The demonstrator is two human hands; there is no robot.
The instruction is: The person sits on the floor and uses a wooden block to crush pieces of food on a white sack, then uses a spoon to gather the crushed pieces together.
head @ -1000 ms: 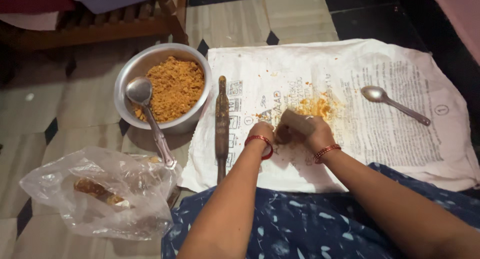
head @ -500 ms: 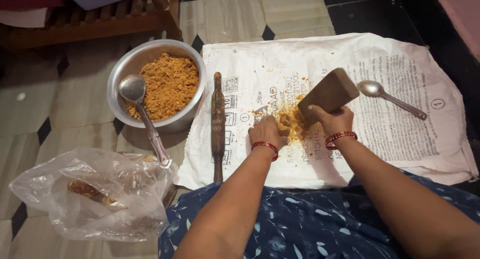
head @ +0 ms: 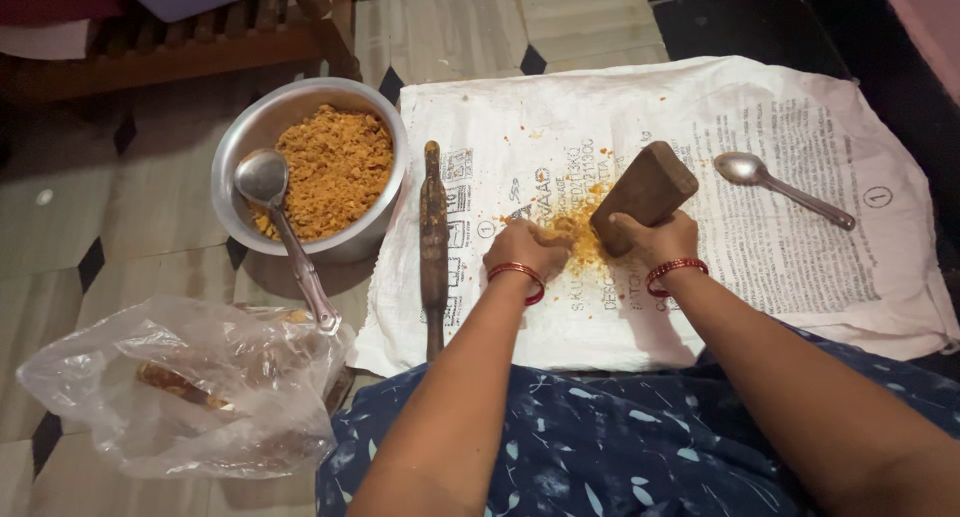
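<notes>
Lowered wooden block (head: 645, 184); two hands (head: 590, 245), two spoons (head: 275, 202), one bowl (head: 232, 147).

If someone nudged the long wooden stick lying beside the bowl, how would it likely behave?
The wooden stick looks round and slender, so it would probably roll sideways on the white sack. It seems rigid, likely lifting without bending. The metal bowl close by might stop it.

Two hands are showing: left hand (head: 525, 249), right hand (head: 655, 239), each wearing one red bangle. One wooden block (head: 645, 189), one rolling pin (head: 433, 247), one metal bowl (head: 240, 137), two spoons (head: 285, 237) (head: 785, 188), one printed sack (head: 800, 127), one plastic bag (head: 190, 387) are lying around.
</notes>
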